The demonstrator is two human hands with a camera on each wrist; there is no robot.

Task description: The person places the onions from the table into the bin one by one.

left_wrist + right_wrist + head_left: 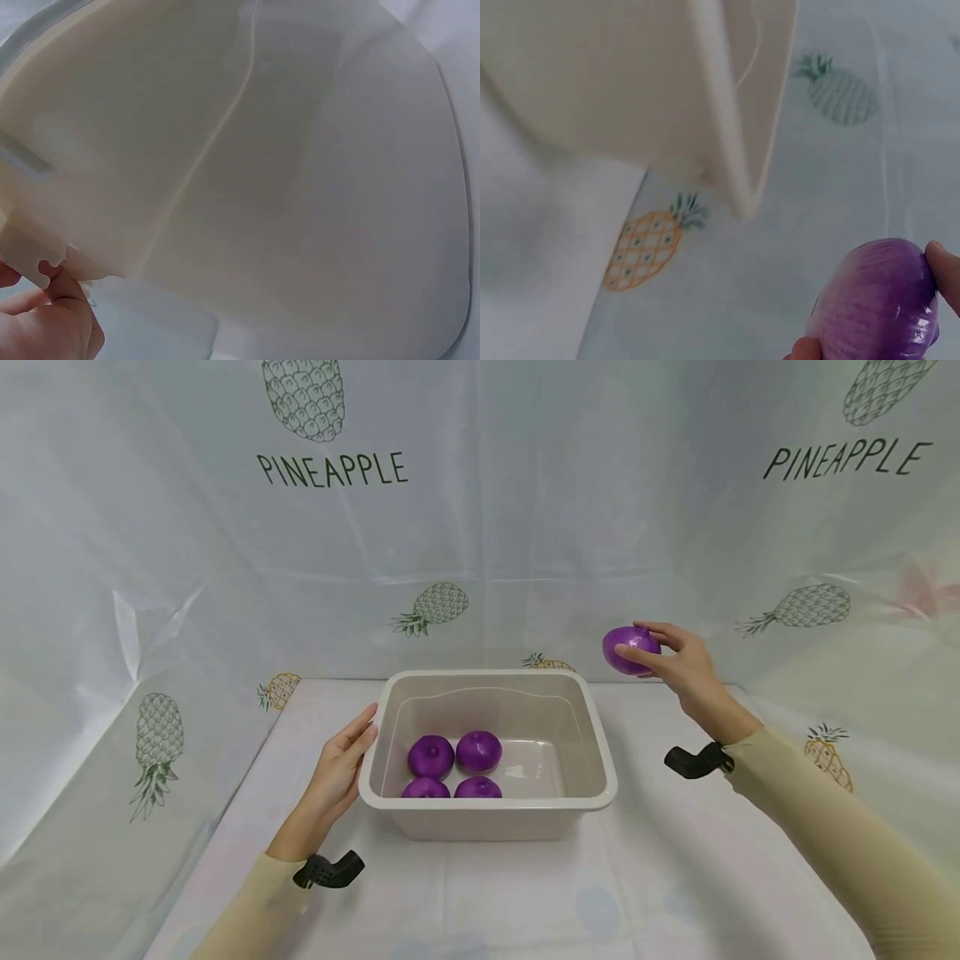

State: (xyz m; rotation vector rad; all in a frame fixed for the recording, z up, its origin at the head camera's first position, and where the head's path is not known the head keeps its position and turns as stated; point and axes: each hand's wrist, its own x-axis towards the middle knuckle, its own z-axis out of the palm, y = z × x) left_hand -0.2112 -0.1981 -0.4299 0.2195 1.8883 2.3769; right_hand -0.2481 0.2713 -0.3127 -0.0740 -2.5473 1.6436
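A purple onion (628, 650) with a glossy, streaked skin is held up to the right of the tub, higher than its rim. My right hand (681, 672) pinches it between thumb and fingers; the right wrist view shows the same onion (877, 304) with fingertips on both sides. The off-white plastic tub (487, 822) stands on the table. At its left end my left hand (336, 768) grips the rim, fingers curled at the edge in the left wrist view. Inside, several purple onions (431, 757) lie in the left half, the front ones partly hidden by the near wall.
A pale cloth covers the table (510, 902). Behind and beside it hangs a whitish plastic sheet (540, 543) printed with pineapples and lettering. Black wrist cameras sit on both wrists, the right one (697, 762) just below the raised hand.
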